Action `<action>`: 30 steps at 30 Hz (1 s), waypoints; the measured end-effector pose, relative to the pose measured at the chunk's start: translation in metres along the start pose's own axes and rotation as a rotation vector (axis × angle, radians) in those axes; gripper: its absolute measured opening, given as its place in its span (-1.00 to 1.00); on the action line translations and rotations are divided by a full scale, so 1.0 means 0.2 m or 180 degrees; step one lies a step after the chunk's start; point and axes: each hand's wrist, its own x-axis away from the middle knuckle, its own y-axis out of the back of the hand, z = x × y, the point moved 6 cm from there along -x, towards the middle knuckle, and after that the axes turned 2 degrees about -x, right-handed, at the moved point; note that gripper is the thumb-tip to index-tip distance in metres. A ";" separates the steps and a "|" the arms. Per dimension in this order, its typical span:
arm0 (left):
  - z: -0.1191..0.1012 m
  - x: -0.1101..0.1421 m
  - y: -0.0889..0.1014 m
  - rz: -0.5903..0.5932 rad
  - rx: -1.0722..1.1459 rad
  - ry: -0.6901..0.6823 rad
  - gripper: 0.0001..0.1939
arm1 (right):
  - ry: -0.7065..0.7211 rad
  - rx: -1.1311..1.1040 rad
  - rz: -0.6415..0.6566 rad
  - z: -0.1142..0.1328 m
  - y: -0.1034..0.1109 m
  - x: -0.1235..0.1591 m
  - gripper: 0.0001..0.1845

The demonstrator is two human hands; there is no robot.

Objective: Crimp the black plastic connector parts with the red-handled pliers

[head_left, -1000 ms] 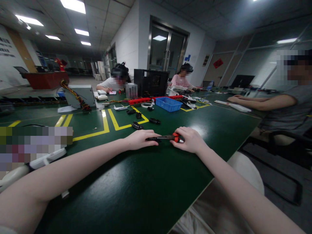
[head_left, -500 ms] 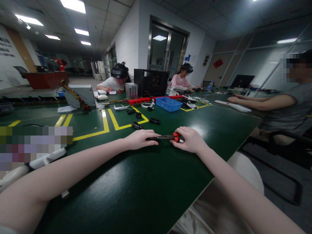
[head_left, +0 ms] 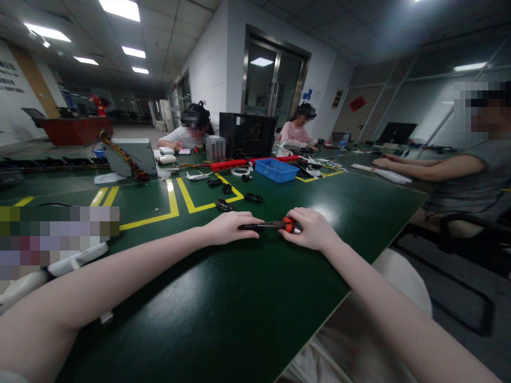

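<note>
My right hand [head_left: 309, 227] is closed around the red-and-black handles of a pair of pliers [head_left: 275, 224]. The long narrow jaws point left, toward my other hand. My left hand [head_left: 229, 227] pinches a small black plastic part [head_left: 251, 227] between thumb and fingers, just over the table. The jaw tips reach this part and seem to touch it; the exact grip is too small to make out. Beyond my left hand lie more black parts, among them a ribbed one [head_left: 224, 205] and a longer one [head_left: 253, 198].
The green table [head_left: 207, 308] carries yellow tape outlines [head_left: 175, 199]. A blue bin [head_left: 276, 171] stands ahead, near a red power strip [head_left: 233, 165]. A power supply unit [head_left: 133, 157] with bundled cables sits at left. Co-workers sit across the table and at right [head_left: 463, 165].
My hands, the pliers and the black part are nearly where they were. The co-worker at right has shifted slightly.
</note>
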 end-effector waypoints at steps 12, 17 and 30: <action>0.00 0.00 -0.01 0.0071 -0.0048 -0.0055 -0.58 | 0.0010 0.0050 0.0066 0.00 0.00 0.00 -0.70; 0.01 0.00 -0.01 0.0015 -0.0054 -0.0027 -0.52 | 0.0037 0.0100 0.0074 0.00 -0.01 0.00 -0.69; 0.01 0.00 -0.01 0.0049 -0.0013 -0.0060 -0.58 | 0.0056 0.0090 0.0066 0.00 -0.01 0.00 -0.69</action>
